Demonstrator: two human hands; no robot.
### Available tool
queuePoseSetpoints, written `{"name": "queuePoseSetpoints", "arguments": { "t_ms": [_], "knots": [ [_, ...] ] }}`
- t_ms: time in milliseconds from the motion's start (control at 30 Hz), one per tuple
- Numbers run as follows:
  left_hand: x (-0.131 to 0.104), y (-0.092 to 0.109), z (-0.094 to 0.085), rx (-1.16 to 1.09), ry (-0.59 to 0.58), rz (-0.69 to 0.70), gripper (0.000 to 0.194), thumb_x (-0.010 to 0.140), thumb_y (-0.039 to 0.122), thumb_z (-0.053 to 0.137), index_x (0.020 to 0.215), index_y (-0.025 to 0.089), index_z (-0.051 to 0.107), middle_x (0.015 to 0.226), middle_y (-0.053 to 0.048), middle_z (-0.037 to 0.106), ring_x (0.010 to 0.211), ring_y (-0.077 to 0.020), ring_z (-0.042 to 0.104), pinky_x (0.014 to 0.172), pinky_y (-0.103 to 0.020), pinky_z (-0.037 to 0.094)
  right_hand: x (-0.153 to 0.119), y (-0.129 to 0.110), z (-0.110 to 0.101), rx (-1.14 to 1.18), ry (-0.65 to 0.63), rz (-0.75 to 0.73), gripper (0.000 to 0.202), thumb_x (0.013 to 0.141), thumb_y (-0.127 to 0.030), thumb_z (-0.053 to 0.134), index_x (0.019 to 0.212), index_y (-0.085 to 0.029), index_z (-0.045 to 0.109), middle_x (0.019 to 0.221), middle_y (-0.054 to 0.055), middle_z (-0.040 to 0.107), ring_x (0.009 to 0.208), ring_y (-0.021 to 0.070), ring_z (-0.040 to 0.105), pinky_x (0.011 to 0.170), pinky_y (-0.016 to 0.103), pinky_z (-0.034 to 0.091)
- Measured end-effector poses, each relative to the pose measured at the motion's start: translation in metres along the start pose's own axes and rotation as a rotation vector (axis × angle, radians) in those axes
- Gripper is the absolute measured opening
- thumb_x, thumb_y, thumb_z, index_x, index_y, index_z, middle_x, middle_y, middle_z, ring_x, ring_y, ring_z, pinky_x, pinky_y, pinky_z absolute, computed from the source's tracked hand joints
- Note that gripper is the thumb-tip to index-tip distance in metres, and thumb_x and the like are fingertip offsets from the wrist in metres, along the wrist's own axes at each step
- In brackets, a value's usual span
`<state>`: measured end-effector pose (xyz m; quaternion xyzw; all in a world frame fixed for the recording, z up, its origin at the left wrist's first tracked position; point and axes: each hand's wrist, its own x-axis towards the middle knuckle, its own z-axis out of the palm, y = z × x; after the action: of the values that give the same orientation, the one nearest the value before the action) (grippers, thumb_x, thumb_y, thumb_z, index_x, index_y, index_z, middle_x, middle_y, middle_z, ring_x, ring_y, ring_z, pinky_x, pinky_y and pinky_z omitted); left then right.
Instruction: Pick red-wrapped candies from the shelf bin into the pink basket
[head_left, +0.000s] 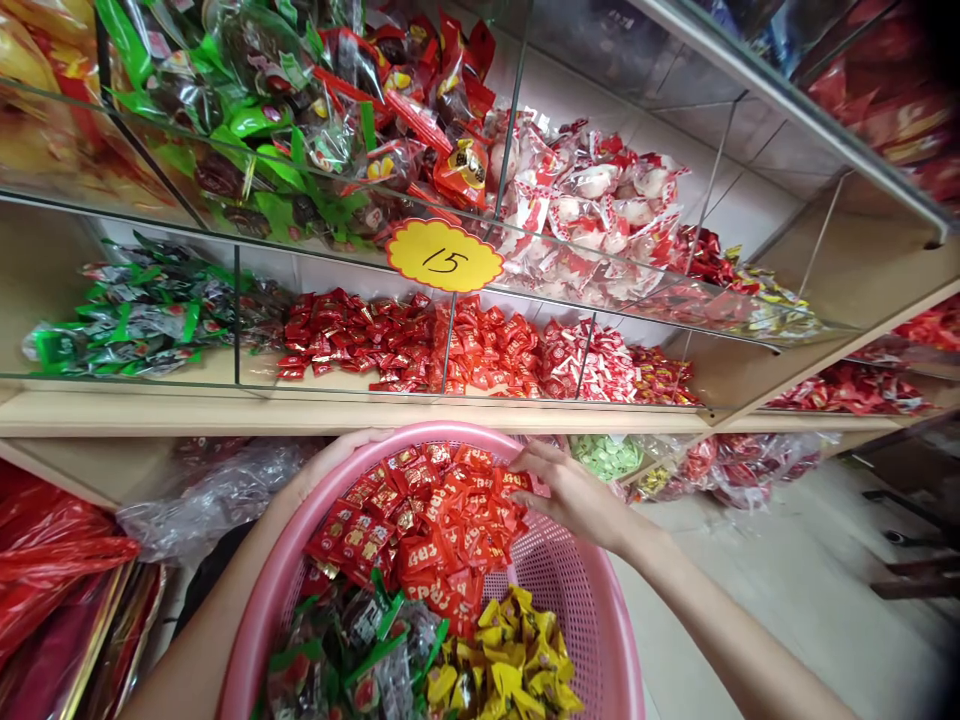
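A round pink plastic basket (436, 432) with perforated walls stands below the shelf. My left hand (335, 459) is closed on its far left rim, its fingertips partly hidden behind it. My right hand (564, 487) reaches over the right rim, fingers apart and bent at the edge of the orange-red candy packets (469, 520). Dark red and gold candy packets (360, 535) lie to their left. Nearer me in the basket are green-and-clear wrapped candies (367, 650) and yellow wrapped candies (510, 660). Perforated wall shows at the right inside.
Ahead, a glass-fronted wooden shelf (225, 412) holds divided wrapped candies, including red packets (487, 345) and green packets (150, 310). A yellow tag (444, 255) reads 15. Plastic bags (217, 500) lie under the shelf. A red bag (52, 560) is at left; tiled floor (720, 590) at right.
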<state>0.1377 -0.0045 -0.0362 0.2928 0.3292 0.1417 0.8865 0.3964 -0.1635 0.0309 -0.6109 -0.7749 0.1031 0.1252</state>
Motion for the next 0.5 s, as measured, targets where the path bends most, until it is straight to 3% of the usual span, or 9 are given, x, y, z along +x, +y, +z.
{"name": "queuePoseSetpoints", "arguments": {
  "t_ms": [267, 500],
  "knots": [
    [0.000, -0.003, -0.004, -0.001, 0.005, -0.040, 0.024, 0.073, 0.028, 0.058, 0.088, 0.010, 0.065, 0.077, -0.011, 0.071, 0.068, -0.0254, 0.067, 0.070, -0.034, 0.052, 0.006, -0.005, 0.001, -0.042, -0.041, -0.007, 0.026, 0.082, -0.029, 0.052, 0.107, -0.020, 0.056, 0.101, 0.008, 0.056, 0.092, 0.0198, 0.054, 0.078, 0.034, 0.042],
    [-0.003, -0.002, -0.006, 0.012, -0.006, -0.050, 0.025, 0.077, 0.028, 0.054, 0.085, 0.007, 0.064, 0.070, -0.007, 0.071, 0.065, -0.0220, 0.066, 0.066, -0.028, 0.050, 0.013, -0.005, 0.006, -0.038, -0.081, -0.033, 0.028, 0.083, -0.034, 0.049, 0.107, -0.020, 0.055, 0.097, 0.008, 0.056, 0.090, 0.0197, 0.054, 0.077, 0.034, 0.044]
  ]
}}
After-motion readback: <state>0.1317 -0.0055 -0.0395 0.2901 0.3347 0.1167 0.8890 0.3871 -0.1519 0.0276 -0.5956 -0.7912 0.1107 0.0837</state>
